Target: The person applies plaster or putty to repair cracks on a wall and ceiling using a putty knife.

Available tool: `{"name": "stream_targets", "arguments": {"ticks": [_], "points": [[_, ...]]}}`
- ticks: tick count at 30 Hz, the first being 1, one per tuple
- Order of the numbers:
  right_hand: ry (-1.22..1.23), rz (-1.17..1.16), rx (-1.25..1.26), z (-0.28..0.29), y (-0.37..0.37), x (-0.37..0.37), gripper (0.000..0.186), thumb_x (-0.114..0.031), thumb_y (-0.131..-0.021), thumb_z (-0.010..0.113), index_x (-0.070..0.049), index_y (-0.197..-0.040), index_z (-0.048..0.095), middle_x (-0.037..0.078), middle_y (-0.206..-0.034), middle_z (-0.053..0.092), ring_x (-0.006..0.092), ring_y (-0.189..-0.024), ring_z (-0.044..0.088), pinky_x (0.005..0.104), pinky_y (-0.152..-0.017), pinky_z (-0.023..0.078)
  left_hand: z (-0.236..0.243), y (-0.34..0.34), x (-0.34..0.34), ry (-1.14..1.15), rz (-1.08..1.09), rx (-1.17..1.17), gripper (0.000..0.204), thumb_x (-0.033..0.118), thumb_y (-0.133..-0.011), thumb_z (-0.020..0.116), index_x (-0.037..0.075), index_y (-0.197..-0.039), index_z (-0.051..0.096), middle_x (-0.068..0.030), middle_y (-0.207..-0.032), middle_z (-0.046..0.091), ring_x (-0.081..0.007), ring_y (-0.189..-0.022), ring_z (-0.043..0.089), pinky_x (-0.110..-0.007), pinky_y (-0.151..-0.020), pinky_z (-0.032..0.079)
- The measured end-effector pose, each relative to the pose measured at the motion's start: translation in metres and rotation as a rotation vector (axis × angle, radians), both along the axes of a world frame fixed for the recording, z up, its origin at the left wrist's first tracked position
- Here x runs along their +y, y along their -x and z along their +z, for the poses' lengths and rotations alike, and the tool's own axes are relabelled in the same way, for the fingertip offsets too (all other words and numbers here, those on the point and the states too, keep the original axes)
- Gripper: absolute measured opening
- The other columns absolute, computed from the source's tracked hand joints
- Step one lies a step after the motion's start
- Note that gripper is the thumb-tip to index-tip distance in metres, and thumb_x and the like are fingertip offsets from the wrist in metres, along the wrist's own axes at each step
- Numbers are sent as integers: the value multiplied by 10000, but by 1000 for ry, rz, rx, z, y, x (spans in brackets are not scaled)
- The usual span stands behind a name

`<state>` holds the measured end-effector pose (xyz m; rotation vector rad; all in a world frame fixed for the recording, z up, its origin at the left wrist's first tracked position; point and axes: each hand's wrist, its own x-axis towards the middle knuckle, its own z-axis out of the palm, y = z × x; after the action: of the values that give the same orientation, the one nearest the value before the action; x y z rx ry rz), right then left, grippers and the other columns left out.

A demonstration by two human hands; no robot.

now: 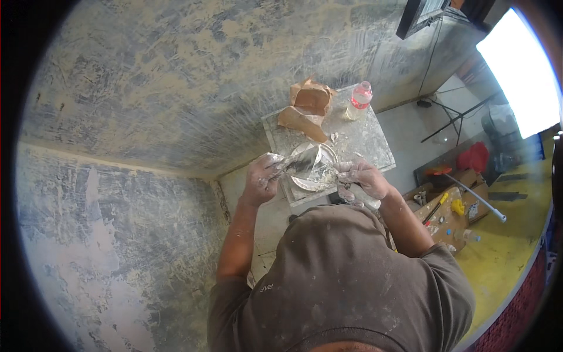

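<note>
- Left hand [261, 179], dusted white, with its grip clamped on the handle of a putty knife [293, 166]; blade angled across toward the right, over the plate.
- Right hand [362, 179], equally caked in white, fingers curled shut around a second flat tool [328, 175] at the plate's right edge; exact shape of that tool hard to tell under the plaster.
- Round metal plate [311, 170] smeared with grey-white filler, resting at the near edge of the tabletop, directly between both hands.
- Small square tabletop [369, 144], splattered and dusty, standing close to the corner of two rough-skimmed walls [164, 82].
- Torn brown paper bag [308, 105] lying at the far left of the tabletop, well apart from the plate.
- Clear plastic bottle [361, 95] with a pink label, upright at the far side, just beside the bag.
- On the floor to the right: an open cardboard box [451, 211] with small tools, a white pipe [478, 199] across it, a red cloth bundle [472, 157] beyond.
</note>
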<state>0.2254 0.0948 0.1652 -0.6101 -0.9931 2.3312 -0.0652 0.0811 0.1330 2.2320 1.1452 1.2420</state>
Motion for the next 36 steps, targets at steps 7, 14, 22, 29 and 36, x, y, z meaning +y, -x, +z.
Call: {"name": "stream_targets", "arguments": {"ticks": [7, 14, 22, 29, 36], "points": [[-6, 10, 105, -1, -9, -11, 236, -130, -960, 481, 18, -1120, 570, 109, -620, 554, 137, -413, 489, 250, -349, 376, 35, 23, 1, -109, -39, 168, 293, -58, -662, 575, 17, -922, 687, -145, -876, 629, -323, -762, 620, -385, -667, 497], [-428, -381, -58, 34, -3, -14, 216, -82, -940, 511, -7, -1122, 601, 90, -695, 597, 118, -509, 522, 264, -446, 423, -10, -54, -25, 677, -5, -885, 189, 165, -979, 425, 43, -1088, 518, -71, -861, 574, -127, -612, 511, -272, -532, 443], [-1565, -779, -897, -67, 14, 1, 365, 24, -682, 652, -43, -1040, 663, 148, -900, 630, 302, -667, 617, 384, -544, 521, 30, -97, -28, 1038, 167, -1224, 234, 92, -945, 417, 45, -1169, 468, -83, -863, 577, -144, -575, 543, -269, -444, 453], [-277, -351, -508, -18, -24, -16, 332, -92, -915, 457, 60, -1196, 544, 133, -694, 598, 171, -505, 553, 282, -472, 441, -2, -76, -23, 880, 115, -1050, 216, 112, -960, 418, 19, -1138, 499, -77, -848, 562, -122, -588, 506, -253, -468, 424], [17, -41, -176, 31, -15, -8, 322, -67, -891, 464, 164, -1113, 492, 159, -642, 579, 177, -389, 479, 268, -396, 400, -16, -87, -25, 641, 95, -1049, 219, 85, -932, 490, -25, -1094, 589, -56, -885, 608, -113, -741, 558, -254, -652, 457]]}}
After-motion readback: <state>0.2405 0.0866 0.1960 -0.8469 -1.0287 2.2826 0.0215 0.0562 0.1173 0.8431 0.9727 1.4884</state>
